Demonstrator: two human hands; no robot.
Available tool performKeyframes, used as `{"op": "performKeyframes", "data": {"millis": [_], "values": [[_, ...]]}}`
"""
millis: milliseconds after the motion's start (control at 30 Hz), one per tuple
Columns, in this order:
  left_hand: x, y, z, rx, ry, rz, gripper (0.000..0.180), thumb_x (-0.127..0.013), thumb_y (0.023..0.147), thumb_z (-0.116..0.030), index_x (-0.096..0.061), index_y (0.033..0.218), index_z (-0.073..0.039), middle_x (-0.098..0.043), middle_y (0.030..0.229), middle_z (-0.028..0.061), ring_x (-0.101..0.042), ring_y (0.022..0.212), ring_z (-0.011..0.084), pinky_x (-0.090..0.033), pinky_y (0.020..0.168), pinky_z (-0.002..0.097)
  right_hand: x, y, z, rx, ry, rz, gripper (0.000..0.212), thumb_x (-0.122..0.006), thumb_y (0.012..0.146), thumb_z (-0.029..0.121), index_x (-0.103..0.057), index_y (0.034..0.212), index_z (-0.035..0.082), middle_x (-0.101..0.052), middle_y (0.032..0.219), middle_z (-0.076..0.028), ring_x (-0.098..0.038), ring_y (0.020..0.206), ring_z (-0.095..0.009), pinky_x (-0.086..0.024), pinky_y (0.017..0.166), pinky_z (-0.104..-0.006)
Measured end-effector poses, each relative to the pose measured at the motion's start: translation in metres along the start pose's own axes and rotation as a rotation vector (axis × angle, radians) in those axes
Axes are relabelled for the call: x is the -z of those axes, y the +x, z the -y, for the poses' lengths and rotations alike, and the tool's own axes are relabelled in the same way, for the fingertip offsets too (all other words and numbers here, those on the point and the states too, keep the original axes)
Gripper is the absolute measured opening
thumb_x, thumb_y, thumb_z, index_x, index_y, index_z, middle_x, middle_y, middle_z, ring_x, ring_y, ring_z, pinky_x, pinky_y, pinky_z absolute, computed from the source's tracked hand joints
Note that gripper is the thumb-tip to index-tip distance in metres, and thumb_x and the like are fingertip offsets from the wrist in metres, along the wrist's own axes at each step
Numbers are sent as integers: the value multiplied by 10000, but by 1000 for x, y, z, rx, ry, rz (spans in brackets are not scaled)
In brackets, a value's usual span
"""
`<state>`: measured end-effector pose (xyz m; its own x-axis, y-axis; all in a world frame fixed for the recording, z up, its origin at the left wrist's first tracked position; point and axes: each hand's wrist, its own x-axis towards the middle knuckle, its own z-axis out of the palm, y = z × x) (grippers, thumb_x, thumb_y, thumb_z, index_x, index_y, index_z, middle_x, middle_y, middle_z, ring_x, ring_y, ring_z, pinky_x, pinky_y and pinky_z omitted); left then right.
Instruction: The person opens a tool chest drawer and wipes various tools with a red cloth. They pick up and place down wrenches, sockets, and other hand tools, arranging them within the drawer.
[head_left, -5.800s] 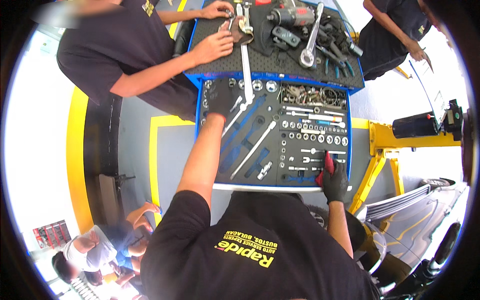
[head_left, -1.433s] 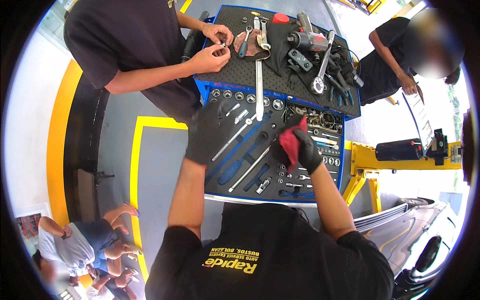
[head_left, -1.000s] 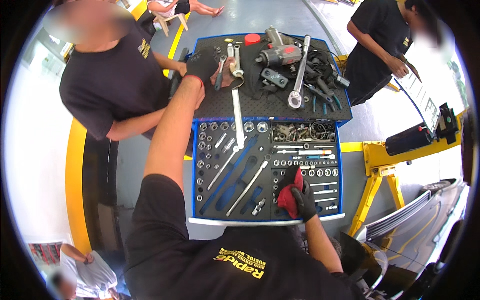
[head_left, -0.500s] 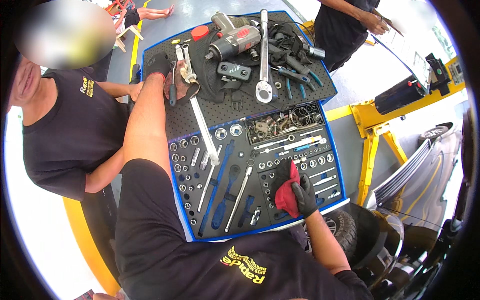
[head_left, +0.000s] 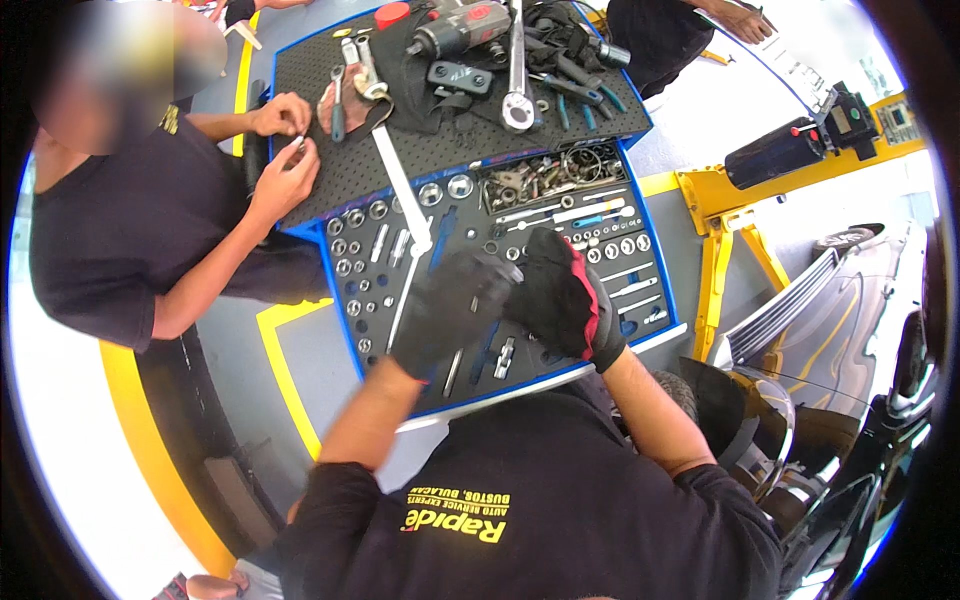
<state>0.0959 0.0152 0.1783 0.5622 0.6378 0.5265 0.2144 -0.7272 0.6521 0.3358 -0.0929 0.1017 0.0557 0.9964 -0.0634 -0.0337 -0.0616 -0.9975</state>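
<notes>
My right hand [head_left: 608, 330], in a dark glove, grips a black and red cloth [head_left: 555, 295] over the right half of the tool drawer. Close to the cloth's left side is my left hand [head_left: 455, 308], gloved in black, slightly blurred, its fingers closed. A small greyish thing shows at its fingertips, too unclear to name. Beneath both hands lies the drawer's dark foam insert [head_left: 472, 262], with sockets [head_left: 378, 210] and a long bar [head_left: 452, 372] in its cut-outs. A swivel-jointed chrome piece [head_left: 504, 358] sits near the front edge.
A perforated cart top [head_left: 300, 75] bears an impact wrench [head_left: 460, 30], a torque wrench [head_left: 517, 75], pliers [head_left: 590, 115] and a screwdriver [head_left: 337, 105]. A long chrome tool [head_left: 400, 185] reaches over the drawer. At left, a co-worker's hands [head_left: 285, 160] hold something small. A yellow lift arm [head_left: 715, 205] stands right.
My left hand has come back from the cart top beside the co-worker to the cloth. My right hand has lifted the cloth slightly up the view. The view has shifted.
</notes>
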Motion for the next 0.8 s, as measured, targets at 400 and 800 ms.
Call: {"op": "performKeyframes", "data": {"millis": [400,800], "values": [[-56,-121,-31,549,-199,-348,539,-831,897,-108,-585,1365,0,-686,1112,149,-695,997,260,-554,894,396,-50,-11,-25,-252,121,277,420,-595,1107,237,-560,1435,-23,-690,1322,-95,-638,1183,-134,-524,1047,-321],[-77,-120,-42,559,85,-232,351,-787,924,-198,-726,1236,-49,-705,1133,199,-677,1101,381,-541,908,463,-58,-26,-44,-389,471,174,298,-604,1113,213,-597,1324,3,-687,1131,-44,-621,956,-113,-552,820,-297]]}}
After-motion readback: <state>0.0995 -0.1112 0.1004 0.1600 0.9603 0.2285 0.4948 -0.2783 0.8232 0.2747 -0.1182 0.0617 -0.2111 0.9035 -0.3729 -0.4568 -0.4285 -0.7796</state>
